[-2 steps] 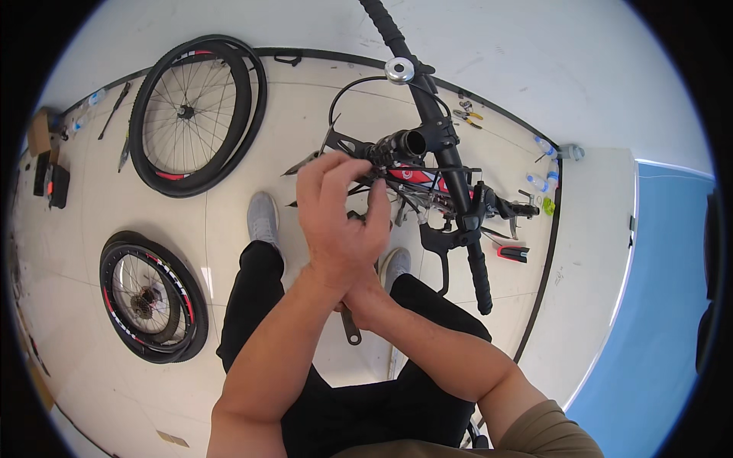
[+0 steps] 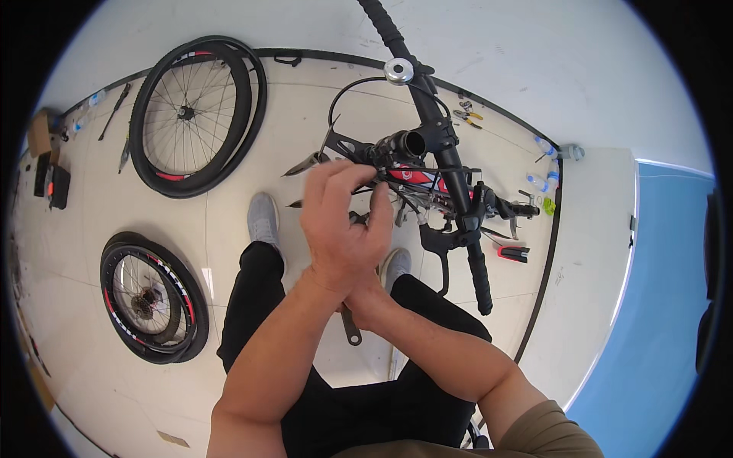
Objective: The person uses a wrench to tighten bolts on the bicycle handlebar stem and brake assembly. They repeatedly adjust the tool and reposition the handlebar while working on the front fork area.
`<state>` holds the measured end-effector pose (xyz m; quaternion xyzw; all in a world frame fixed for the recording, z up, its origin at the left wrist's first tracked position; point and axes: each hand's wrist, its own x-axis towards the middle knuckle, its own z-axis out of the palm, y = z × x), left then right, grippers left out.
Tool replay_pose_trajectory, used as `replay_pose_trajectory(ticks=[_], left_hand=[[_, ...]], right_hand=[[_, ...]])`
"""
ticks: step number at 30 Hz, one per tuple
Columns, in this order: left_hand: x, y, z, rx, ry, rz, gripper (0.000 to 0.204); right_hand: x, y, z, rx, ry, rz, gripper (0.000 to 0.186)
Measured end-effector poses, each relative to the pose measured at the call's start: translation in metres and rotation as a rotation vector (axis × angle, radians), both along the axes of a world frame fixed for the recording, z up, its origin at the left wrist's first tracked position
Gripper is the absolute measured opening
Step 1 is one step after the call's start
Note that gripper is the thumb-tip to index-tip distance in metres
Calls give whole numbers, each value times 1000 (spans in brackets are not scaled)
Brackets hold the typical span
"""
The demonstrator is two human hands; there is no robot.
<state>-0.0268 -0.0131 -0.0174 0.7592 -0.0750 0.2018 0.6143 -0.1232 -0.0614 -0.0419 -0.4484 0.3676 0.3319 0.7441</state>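
My left hand (image 2: 343, 221) is curled, with thumb and fingertips closed at the front of the bicycle frame (image 2: 416, 177), just below the round black tube end (image 2: 413, 143). Whatever sits between those fingertips is too small and hidden to make out. Under my left wrist, my right hand (image 2: 369, 304) is closed around a grey metal bar (image 2: 351, 330). A round hole shows at the bar's lower end, while the rest is covered by my hands. The black fork (image 2: 311, 162), with no wheel in it, extends left beyond my left fingers.
Black drop handlebars (image 2: 450, 160) with a silver bell (image 2: 398, 71) stand close at the right. Loose wheels and tires (image 2: 243, 114) rest at the upper left, and a wheel with a cassette (image 2: 200, 309) lies lower left. Yellow-handled pliers (image 2: 467, 119) and plastic bottles (image 2: 537, 182) are along the wall.
My left fingers have shifted very slightly, staying beside the front of the frame. My right hand and the bicycle look the same.
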Motion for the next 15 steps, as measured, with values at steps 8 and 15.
replay_pose_trajectory(ticks=[8,15], left_hand=[[-7,-13,16,-718,775,-126,15],[-1,-14,22,-752,882,-164,15]], right_hand=[[-2,-5,-5,33,54,20,12],[4,-7,3,-12,63,-9,12]])
